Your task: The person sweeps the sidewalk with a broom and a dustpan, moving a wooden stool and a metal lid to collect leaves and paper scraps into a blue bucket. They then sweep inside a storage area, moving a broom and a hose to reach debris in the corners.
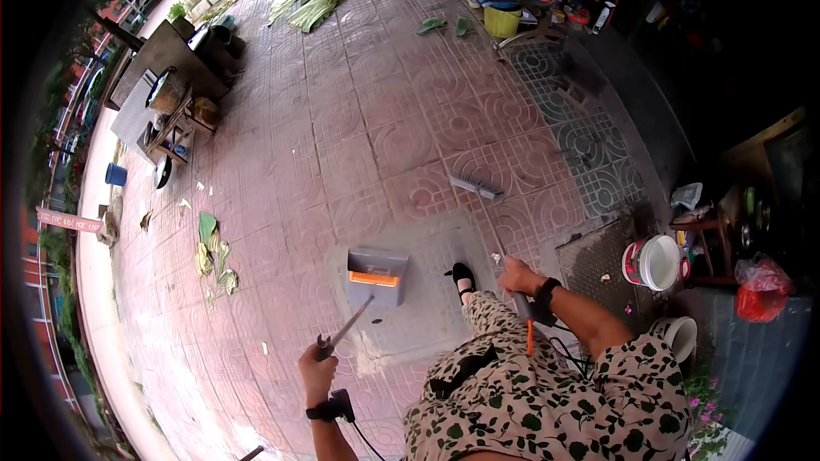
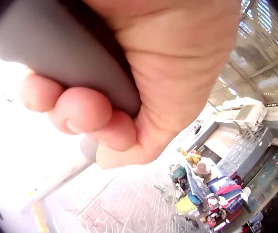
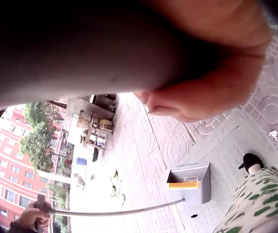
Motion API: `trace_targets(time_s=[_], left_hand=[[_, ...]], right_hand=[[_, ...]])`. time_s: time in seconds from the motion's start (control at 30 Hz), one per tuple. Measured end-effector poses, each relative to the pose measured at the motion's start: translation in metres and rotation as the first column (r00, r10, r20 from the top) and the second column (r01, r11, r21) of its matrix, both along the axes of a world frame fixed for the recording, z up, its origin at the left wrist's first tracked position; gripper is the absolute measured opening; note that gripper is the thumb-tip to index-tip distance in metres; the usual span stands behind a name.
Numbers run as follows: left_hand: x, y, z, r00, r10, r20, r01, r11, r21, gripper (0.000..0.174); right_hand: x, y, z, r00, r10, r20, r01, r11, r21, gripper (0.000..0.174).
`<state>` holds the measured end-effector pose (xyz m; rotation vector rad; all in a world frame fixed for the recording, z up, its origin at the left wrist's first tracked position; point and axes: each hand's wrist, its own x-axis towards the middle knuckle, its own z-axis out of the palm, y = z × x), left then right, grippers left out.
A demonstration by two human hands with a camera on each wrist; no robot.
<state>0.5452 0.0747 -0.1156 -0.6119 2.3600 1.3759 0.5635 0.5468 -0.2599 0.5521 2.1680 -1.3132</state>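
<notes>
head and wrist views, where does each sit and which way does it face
Head: from above, looks down at paving and dustpan; left hand, right hand, shoe show.
Left wrist: beneath the left hand gripping the dustpan handle, facing clutter.
Right wrist: beneath the right hand on the broom handle, facing the dustpan.
Head and right wrist share the dustpan.

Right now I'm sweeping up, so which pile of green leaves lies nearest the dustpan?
The small pile on the left, level with the dustpan; the bigger heap lies far up the paving.
</notes>
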Motion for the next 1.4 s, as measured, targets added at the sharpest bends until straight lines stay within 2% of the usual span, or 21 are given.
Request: trace_targets(time_s=[0.03, 0.1, 0.13, 0.2, 0.23, 0.27, 0.33, 0.37, 0.4, 0.47, 0.63, 0.7, 0.77, 0.8, 0.87, 0.97, 1.07, 1.17, 1.3, 1.37, 1.4], left_hand=[[-0.014, 0.001, 0.006, 1.0, 0.016, 0.001, -0.016, 1.0, -0.011, 0.03], [-0.03, -0.003, 0.011, 0.999, 0.034, 0.031, -0.033, 0.998, -0.051, 0.025], [-0.037, -0.007, 0.013, 0.998, 0.052, 0.041, -0.051, 0.999, -0.016, 0.024], [-0.048, -0.017, 0.016, 0.995, 0.077, 0.069, -0.078, 0.997, 0.013, 0.025], [-0.052, -0.024, 0.015, 0.993, 0.091, 0.078, -0.091, 0.996, 0.0, 0.026], [-0.053, -0.03, 0.013, 0.991, 0.104, 0.086, -0.103, 0.995, -0.014, 0.027], [-0.051, -0.036, 0.012, 0.986, 0.105, 0.126, -0.104, 0.994, -0.013, 0.029], [-0.049, -0.035, 0.014, 0.985, 0.116, 0.131, -0.114, 0.993, -0.023, 0.029], [-0.048, -0.036, 0.013, 0.983, 0.125, 0.131, -0.123, 0.992, -0.029, 0.029], [-0.04, -0.043, 0.007, 0.989, 0.102, 0.108, -0.104, 0.995, 0.007, 0.029], [-0.029, -0.045, 0.003, 0.986, 0.121, 0.118, -0.126, 0.991, 0.038, 0.03], [-0.026, -0.053, -0.004, 0.991, 0.108, 0.077, -0.112, 0.993, 0.043, 0.03], [-0.024, -0.053, -0.006, 0.993, 0.113, 0.034, -0.114, 0.992, 0.051, 0.031], [-0.025, -0.055, -0.005, 0.99, 0.116, 0.076, -0.12, 0.992, 0.046, 0.031], [-0.019, -0.058, -0.003, 0.985, 0.115, 0.125, -0.12, 0.992, 0.034, 0.032], [-0.019, -0.053, -0.006, 0.993, 0.092, 0.068, -0.095, 0.995, 0.036, 0.031], [-0.022, -0.05, -0.001, 0.987, 0.105, 0.122, -0.11, 0.993, 0.031, 0.031], [-0.022, -0.045, -0.001, 0.989, 0.118, 0.088, -0.12, 0.993, 0.016, 0.03], [-0.023, -0.04, 0.001, 0.992, 0.102, 0.079, -0.105, 0.994, 0.039, 0.03], [-0.025, -0.035, 0.009, 0.992, 0.089, 0.093, -0.093, 0.995, 0.036, 0.031], [-0.027, -0.031, 0.013, 0.991, 0.074, 0.109, -0.077, 0.997, 0.027, 0.03]], right_hand=[[-0.01, -0.006, 0.008, 1.0, -0.003, 0.012, 0.003, 1.0, 0.003, 0.036], [-0.009, -0.019, 0.047, 0.986, 0.117, 0.121, -0.093, 0.978, -0.187, 0.047], [-0.011, -0.018, 0.066, 0.981, 0.116, 0.159, -0.085, 0.979, -0.185, 0.047], [-0.028, -0.006, 0.092, 0.936, 0.028, 0.35, 0.161, 0.851, -0.5, 0.059], [-0.027, 0.0, 0.092, 0.877, -0.018, 0.48, 0.352, 0.704, -0.617, 0.066], [-0.021, -0.002, 0.092, 0.864, -0.031, 0.503, 0.378, 0.7, -0.606, 0.066], [-0.011, -0.01, 0.096, 0.859, -0.037, 0.511, 0.432, 0.591, -0.682, 0.073], [-0.005, -0.017, 0.101, 0.9, -0.046, 0.433, 0.355, 0.655, -0.667, 0.072], [0.0, -0.02, 0.106, 0.893, -0.063, 0.446, 0.375, 0.651, -0.659, 0.072], [0.005, -0.021, 0.112, 0.892, -0.211, 0.4, 0.408, 0.757, -0.511, 0.072], [0.007, -0.005, 0.085, 0.89, -0.369, 0.267, 0.451, 0.793, -0.408, 0.075], [-0.002, 0.003, 0.081, 0.873, -0.459, 0.165, 0.486, 0.795, -0.363, 0.029], [-0.008, 0.011, 0.076, 0.863, -0.481, 0.153, 0.504, 0.805, -0.312, 0.025], [-0.009, 0.015, 0.074, 0.844, -0.513, 0.156, 0.536, 0.802, -0.262, 0.022], [0.001, 0.018, 0.075, 0.847, -0.517, 0.122, 0.53, 0.802, -0.277, 0.024], [0.019, 0.019, 0.078, 0.844, -0.513, 0.158, 0.537, 0.816, -0.214, 0.023], [0.035, 0.014, 0.079, 0.82, -0.524, 0.232, 0.564, 0.808, -0.171, 0.062], [0.035, 0.006, 0.08, 0.847, -0.481, 0.226, 0.522, 0.834, -0.181, 0.074], [0.012, 0.009, 0.069, 0.867, -0.441, 0.232, 0.48, 0.863, -0.154, 0.071], [-0.001, 0.006, 0.071, 0.904, -0.304, 0.302, 0.38, 0.893, -0.241, 0.063], [-0.007, 0.004, 0.072, 0.906, -0.298, 0.301, 0.375, 0.893, -0.248, 0.063]])
